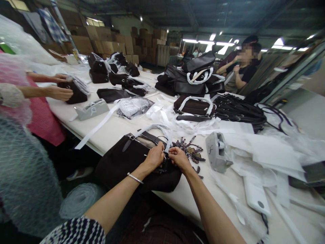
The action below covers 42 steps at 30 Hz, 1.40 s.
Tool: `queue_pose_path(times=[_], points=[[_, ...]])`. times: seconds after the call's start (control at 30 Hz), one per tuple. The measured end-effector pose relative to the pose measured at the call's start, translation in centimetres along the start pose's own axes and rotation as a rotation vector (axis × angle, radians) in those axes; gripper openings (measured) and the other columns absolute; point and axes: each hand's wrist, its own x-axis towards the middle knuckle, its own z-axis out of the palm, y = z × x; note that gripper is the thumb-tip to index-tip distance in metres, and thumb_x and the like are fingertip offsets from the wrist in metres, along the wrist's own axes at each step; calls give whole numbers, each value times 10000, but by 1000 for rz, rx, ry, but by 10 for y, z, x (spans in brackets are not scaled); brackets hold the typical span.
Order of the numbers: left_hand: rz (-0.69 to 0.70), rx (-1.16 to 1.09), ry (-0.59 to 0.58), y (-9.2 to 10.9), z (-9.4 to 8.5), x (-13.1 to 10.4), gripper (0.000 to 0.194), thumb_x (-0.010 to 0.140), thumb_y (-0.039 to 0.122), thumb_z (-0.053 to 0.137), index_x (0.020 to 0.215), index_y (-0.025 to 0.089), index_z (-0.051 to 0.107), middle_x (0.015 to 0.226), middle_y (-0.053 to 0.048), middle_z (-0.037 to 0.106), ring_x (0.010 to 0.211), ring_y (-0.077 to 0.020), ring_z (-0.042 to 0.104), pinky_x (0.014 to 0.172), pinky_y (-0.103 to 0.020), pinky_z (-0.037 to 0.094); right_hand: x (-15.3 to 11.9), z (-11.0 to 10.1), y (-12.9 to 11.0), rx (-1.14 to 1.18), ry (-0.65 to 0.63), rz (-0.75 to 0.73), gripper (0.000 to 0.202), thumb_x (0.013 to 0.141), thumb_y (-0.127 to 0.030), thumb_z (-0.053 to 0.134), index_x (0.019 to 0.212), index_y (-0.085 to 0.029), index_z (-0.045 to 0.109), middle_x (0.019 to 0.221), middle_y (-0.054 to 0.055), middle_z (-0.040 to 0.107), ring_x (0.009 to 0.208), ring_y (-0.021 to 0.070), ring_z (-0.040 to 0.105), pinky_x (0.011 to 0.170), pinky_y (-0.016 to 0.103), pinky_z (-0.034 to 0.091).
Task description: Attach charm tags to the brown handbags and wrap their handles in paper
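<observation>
A dark brown handbag (pixel 122 161) lies on the near table edge, its handles (pixel 152 127) wrapped in white paper. At the base of one handle, my left hand (pixel 154 156) is closed in a pinch. My right hand (pixel 179 159) pinches at the same spot from the other side, fingertips almost meeting the left ones. What they pinch is too small to make out. A small dark dangling piece (pixel 162 166) hangs against the bag below my fingers. Just beyond my right hand lies a pile of patterned charms (pixel 191 149) with dark straps.
Grey tape dispensers (pixel 218 152) (pixel 91 110) stand right and left. A white corded device (pixel 256 195) and white paper sheets (pixel 276 152) lie at right. Farther back are piled bags (pixel 188 83) and black straps (pixel 238 110). A co-worker's hands (pixel 59 91) hold a bag at left.
</observation>
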Motion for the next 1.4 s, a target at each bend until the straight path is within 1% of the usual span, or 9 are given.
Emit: queue_pose_path(times=[0.13, 0.27, 0.4, 0.57, 0.67, 0.8, 0.97, 1.07, 1.4], points=[[26, 74, -1, 5, 2, -1, 283, 788, 48, 470, 1022, 205, 492, 779, -34, 627, 769, -219, 633, 729, -302, 437, -1, 0, 2, 86, 10, 11, 164, 717, -208, 581, 870, -180, 530, 574, -86, 525, 364, 47, 411, 341, 164, 286], [84, 142, 6, 10, 7, -5, 278, 818, 45, 434, 1059, 174, 488, 865, -95, 632, 865, -258, 626, 780, -338, 453, 0, 1, 6, 131, 22, 2, 188, 701, -266, 597, 860, -180, 546, 573, -79, 535, 364, 53, 409, 334, 176, 269], [145, 205, 12, 16, 13, -6, 230, 858, 65, 419, 1047, 157, 512, 916, -122, 626, 932, -266, 600, 836, -353, 451, 0, 4, 9, 166, 35, -19, 214, 669, -252, 585, 867, -179, 549, 641, -61, 577, 384, 44, 396, 353, 183, 286], [231, 229, 10, 18, 20, -7, 224, 898, 69, 382, 1027, 162, 540, 960, -121, 641, 959, -256, 590, 875, -351, 438, 3, 5, 15, 178, 26, -40, 248, 639, -196, 492, 884, -188, 528, 646, -67, 574, 368, 53, 362, 355, 199, 274], [208, 230, 40, 12, 22, -9, 213, 904, 84, 387, 1054, 157, 519, 895, -110, 639, 892, -249, 609, 798, -332, 457, 8, 4, 18, 152, 18, -47, 284, 594, -155, 469, 868, -186, 536, 689, -56, 594, 384, 54, 384, 373, 198, 283], [171, 220, 82, 0, 26, -8, 241, 883, 76, 433, 1106, 165, 460, 802, -46, 620, 797, -204, 626, 737, -286, 465, 15, 3, 19, 87, 19, -74, 286, 563, -106, 482, 828, -176, 563, 678, -53, 589, 460, 66, 451, 440, 187, 336], [233, 289, 102, -5, 34, -7, 196, 917, 93, 396, 1075, 160, 491, 890, -76, 620, 859, -219, 599, 786, -325, 480, 20, 3, 17, 5, 41, -95, 271, 547, -60, 536, 790, -176, 570, 664, -42, 606, 595, 99, 550, 551, 197, 407], [284, 343, 99, -8, 36, -7, 198, 930, 90, 367, 1048, 145, 516, 930, -98, 619, 892, -242, 575, 823, -367, 484, 23, 3, 19, -37, 41, -97, 251, 573, -76, 573, 803, -179, 575, 650, -40, 619, 577, 103, 551, 564, 213, 415], [368, 436, 55, -9, 29, -6, 198, 969, 135, 355, 1057, 133, 533, 938, -106, 639, 899, -246, 583, 829, -383, 504, 31, 1, 28, -197, 37, -119, 234, 651, -84, 578, 867, -177, 574, 705, -18, 667, 626, 116, 598, 604, 221, 435]])
